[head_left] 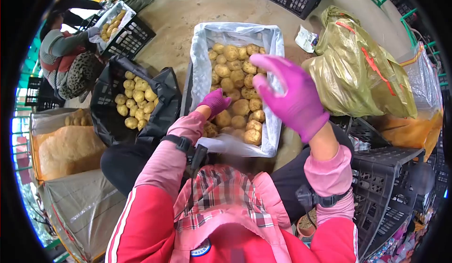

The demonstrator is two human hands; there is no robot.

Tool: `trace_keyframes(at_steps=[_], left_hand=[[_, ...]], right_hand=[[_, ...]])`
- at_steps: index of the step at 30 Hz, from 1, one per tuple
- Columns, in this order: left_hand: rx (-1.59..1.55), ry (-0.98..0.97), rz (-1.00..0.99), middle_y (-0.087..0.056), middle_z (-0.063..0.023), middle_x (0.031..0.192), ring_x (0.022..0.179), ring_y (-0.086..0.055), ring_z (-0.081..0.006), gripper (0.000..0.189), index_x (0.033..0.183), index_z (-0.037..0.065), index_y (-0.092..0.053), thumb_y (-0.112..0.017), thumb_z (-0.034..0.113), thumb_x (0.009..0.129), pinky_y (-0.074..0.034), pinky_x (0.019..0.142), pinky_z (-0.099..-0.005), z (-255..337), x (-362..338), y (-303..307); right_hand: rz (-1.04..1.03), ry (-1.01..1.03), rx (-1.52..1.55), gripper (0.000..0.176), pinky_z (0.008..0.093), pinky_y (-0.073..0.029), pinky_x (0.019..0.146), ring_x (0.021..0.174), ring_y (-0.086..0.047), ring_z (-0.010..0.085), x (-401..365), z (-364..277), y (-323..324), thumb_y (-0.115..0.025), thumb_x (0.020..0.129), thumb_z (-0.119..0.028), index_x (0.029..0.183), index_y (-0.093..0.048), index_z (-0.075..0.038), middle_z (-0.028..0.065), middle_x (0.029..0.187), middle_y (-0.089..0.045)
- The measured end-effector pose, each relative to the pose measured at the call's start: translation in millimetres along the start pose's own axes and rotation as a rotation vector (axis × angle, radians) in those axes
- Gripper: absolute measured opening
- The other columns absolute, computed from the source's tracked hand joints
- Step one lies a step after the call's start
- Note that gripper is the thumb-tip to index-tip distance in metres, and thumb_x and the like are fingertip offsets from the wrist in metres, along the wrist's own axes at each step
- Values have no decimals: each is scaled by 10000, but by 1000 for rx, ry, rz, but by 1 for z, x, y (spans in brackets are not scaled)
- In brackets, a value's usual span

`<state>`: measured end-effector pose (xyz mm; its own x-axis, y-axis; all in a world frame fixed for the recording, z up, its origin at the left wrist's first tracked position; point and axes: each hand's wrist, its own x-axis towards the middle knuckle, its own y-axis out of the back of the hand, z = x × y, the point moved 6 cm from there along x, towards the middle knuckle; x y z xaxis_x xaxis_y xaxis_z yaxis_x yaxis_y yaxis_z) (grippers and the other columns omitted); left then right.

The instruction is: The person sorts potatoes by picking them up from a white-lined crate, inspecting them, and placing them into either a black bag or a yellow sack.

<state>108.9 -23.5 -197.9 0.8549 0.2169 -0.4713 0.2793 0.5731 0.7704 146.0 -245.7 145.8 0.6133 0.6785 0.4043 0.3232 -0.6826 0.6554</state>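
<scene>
A crate (pixel 187 91) lined with white plastic film (pixel 274 136) stands in front of me, with a layer of potatoes (pixel 240 107) in it. At the crate's left side, my left hand (pixel 216 102) in a magenta glove reaches down onto the potatoes. Its fingers look curled and bunched; what they hold, if anything, is hidden. Above the right side of the crate, my right hand (pixel 296 96) is raised in a matching glove. Its thumb and fingers are spread apart, with nothing between them.
To the left, a black bag (pixel 106 100) holds more potatoes (pixel 136 98). Another person (pixel 66 56) sits at a potato-filled black crate (pixel 136 35) at upper left. A yellowish sack (pixel 362 70) and black crates (pixel 376 187) stand on the right. Wrapped boxes (pixel 70 150) are at left.
</scene>
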Motion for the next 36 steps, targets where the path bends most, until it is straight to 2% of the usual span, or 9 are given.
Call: trace_keyframes(at_steps=[6, 12, 14, 16, 19, 21, 29, 34, 36], left_hand=[[-196, 86, 144, -586, -290, 1255, 1154, -576, -459, 670, 1396, 94, -411, -681, 377, 852, -490, 933, -516, 27, 35, -10], [281, 265, 598, -611, -261, 1178, 1020, -638, -407, 708, 1418, 123, -417, -746, 269, 809, -532, 844, -464, -19, 83, -62], [-203, -13, 426, -586, -222, 1186, 917, -656, -365, 681, 1433, 147, -387, -723, 270, 854, -563, 776, -430, -28, 81, -47], [-1026, 216, 133, -557, -194, 1232, 932, -653, -346, 638, 1411, 124, -404, -720, 237, 868, -572, 809, -421, 0, 55, -25], [-1399, 151, -101, -554, -190, 1255, 965, -651, -370, 593, 1369, 106, -422, -726, 182, 866, -583, 819, -440, 13, 35, 11], [-1189, -231, -29, -553, -184, 1257, 996, -650, -358, 568, 1375, 119, -418, -704, 162, 886, -591, 806, -432, -7, 42, 29], [-1294, -180, -151, -593, -131, 1271, 960, -699, -266, 541, 1473, 150, -356, -538, 153, 964, -616, 829, -396, 67, -130, 201], [-1426, -230, -120, -585, -142, 1297, 1002, -689, -288, 524, 1469, 147, -389, -510, 156, 959, -606, 835, -404, 81, -196, 212], [-1505, -215, -122, -579, -148, 1313, 1012, -683, -298, 525, 1470, 139, -391, -507, 157, 959, -600, 843, -403, 86, -214, 203]], right_hand=[[-236, 96, 17, 316, 447, -462, 800, 853, -600, 315, -24, -11, -45, -630, 853, -222, 1133, -627, -76, 127, 1087, -610], [94, 81, -283, 492, 470, -403, 1052, 1184, -531, 293, -1, 1, 8, -690, 841, -274, 1287, -591, -93, 110, 1278, -579], [387, 17, -361, 540, 470, -403, 1056, 1217, -521, 317, 6, 36, 73, -720, 820, -257, 1311, -576, -86, 122, 1298, -577], [492, -177, -706, 675, 469, -378, 1088, 1268, -505, 350, 7, 59, 142, -773, 770, -249, 1372, -517, -84, 146, 1334, -568], [477, -609, -1161, 582, 489, -392, 1038, 1243, -517, 331, -20, 146, 206, -698, 786, -316, 1307, -527, -124, 121, 1270, -589], [268, -859, -971, 504, 458, -410, 1042, 1208, -563, 327, -51, 172, 221, -669, 811, -357, 1250, -602, -120, 130, 1265, -624], [91, -971, -525, 466, 438, -527, 890, 1035, -659, 368, -167, 85, 197, -674, 813, -342, 1197, -656, -77, 167, 1101, -708], [245, -644, -513, 692, 450, -517, 903, 1063, -657, 394, -104, 104, 190, -724, 782, -489, 1257, -593, -3, 257, 1121, -679], [253, -781, -562, 650, 452, -519, 893, 1061, -651, 419, -65, 124, 203, -712, 768, -482, 1173, -633, 20, 296, 1106, -665]])
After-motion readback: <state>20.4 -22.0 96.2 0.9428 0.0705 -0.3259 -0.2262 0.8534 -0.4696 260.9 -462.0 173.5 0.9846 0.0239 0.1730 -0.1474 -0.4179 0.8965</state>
